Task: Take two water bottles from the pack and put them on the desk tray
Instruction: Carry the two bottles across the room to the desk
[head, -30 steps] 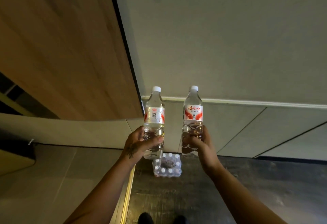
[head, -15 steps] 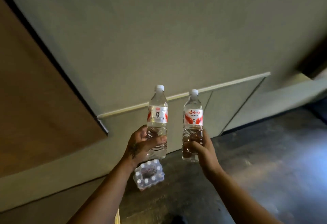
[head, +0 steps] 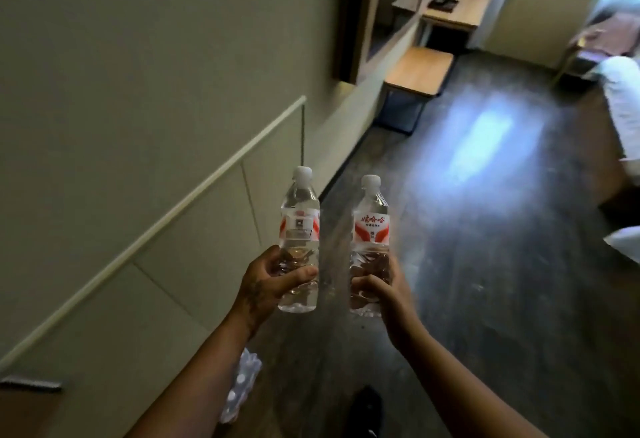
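Carrying now, a bottle in each fist. The left hand (head: 268, 280) is wrapped round the lower body of the left bottle (head: 299, 240), thumb across the front, cap up; the right hand (head: 379, 287) is clamped the same way low on the right bottle (head: 370, 247), label facing the camera. Both bottles are upright, close beside each other but not touching, held out in front at roughly matching height. The pack (head: 242, 385) sits on the floor behind and below the left forearm, so the picking is done by the look of it.

What remains is the walk. The desk (head: 450, 12) lies well ahead and above the right hand, at the far end of the dark floor (head: 485, 230), with a low wooden bench (head: 417, 70) before it. Something dark sits on the desk, but whether it is the tray is too blurred to tell.

To do this well: grips stay low and firm, since thin plastic dents and slips. Keep caps up, pass clear of the bench corner, set one bottle down at a time.
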Tool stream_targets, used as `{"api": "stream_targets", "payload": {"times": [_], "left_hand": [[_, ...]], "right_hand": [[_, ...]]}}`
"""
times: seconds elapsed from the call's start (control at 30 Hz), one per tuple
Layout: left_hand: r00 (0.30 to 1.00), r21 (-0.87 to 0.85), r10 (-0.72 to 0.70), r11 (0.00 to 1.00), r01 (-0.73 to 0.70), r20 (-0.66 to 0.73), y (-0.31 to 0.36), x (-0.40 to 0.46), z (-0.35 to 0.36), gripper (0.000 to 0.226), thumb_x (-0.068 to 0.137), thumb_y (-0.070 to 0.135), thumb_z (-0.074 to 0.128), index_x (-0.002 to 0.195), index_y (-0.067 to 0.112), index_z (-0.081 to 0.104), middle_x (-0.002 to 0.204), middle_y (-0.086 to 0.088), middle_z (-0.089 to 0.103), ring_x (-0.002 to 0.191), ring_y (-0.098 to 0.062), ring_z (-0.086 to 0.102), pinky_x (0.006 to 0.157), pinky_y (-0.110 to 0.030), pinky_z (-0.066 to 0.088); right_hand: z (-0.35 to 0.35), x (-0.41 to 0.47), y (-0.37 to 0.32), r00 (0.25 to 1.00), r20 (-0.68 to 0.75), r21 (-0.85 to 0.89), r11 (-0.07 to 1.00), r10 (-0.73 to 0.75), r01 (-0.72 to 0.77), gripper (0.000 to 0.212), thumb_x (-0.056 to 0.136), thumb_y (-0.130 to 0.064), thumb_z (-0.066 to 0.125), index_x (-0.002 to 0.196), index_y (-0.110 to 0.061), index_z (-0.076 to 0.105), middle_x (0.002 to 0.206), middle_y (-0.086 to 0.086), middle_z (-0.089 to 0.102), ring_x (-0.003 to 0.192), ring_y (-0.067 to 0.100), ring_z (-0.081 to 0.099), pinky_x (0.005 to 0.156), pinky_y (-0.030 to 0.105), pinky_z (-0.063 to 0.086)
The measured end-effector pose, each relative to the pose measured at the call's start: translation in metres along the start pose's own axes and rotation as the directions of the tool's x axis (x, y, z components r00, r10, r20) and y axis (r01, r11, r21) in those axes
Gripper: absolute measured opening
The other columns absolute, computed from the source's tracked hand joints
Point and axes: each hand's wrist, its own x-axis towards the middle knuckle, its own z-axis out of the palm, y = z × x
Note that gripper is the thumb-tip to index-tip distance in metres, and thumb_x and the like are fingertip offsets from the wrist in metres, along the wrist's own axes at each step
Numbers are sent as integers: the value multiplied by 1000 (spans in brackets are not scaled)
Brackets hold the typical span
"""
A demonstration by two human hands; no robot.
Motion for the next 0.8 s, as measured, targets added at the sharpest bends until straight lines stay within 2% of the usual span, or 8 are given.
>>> {"api": "stream_targets", "payload": {"times": [0.07,0.17,0.23,0.3,0.37,0.47,0.63,0.8], "left_hand": [[997,7,-6,1000,5,82,3,3,23,81,58,62,93,131,34,73,120,2,84,113,-26,80,100,-52,66],[978,47,-12,999,3,207,11,5,63,68,51,73,95,112,49,78,111,11,86,101,-13,83,88,-37,68],[968,63,-27,998,11,249,11,9,87,60,54,64,95,108,41,80,110,4,87,99,-16,84,85,-37,69],[955,76,-37,997,15,293,13,10,115,66,54,57,95,112,30,79,111,-5,87,100,-23,85,87,-40,70],[943,88,-39,996,11,332,12,10,142,74,54,53,96,118,20,78,110,-7,87,100,-26,85,87,-41,71],[921,111,-50,994,7,386,15,9,178,72,56,54,96,118,22,77,109,2,87,99,-22,85,85,-39,70],[904,131,-60,991,4,424,20,8,231,71,54,57,96,115,26,76,108,10,86,98,-18,85,84,-37,70],[898,149,-48,989,-20,437,23,12,268,72,56,58,94,118,28,73,109,15,85,100,-16,84,83,-32,70]], "right_hand": [[-21,-17,-2,997,-83,8,1000,-4,5,79,65,-36,85,137,-25,55,123,14,72,97,21,79,73,29,65],[-54,-41,-8,978,-209,16,1000,-20,24,82,62,-41,84,136,-24,55,124,12,72,100,19,79,73,27,65],[-72,-56,-11,962,-272,16,999,-30,36,79,61,-44,82,132,-24,56,123,11,72,100,17,78,74,26,65],[-94,-71,-13,942,-334,16,999,-36,44,72,60,-45,81,126,-28,57,122,9,71,98,11,78,73,23,64],[-117,-83,-14,924,-379,15,999,-38,48,69,60,-46,80,123,-31,58,121,8,71,96,7,77,71,19,63],[-148,-93,-11,905,-425,17,999,-29,40,66,62,-43,82,123,-30,60,116,7,74,95,10,78,71,19,63],[-197,-100,-7,886,-463,39,999,-3,23,64,63,-41,83,123,-33,61,107,-9,79,97,11,78,71,19,63],[-238,-90,-4,889,-459,92,995,5,42,73,61,-39,85,129,-26,61,118,6,75,98,15,78,72,23,64]]}}
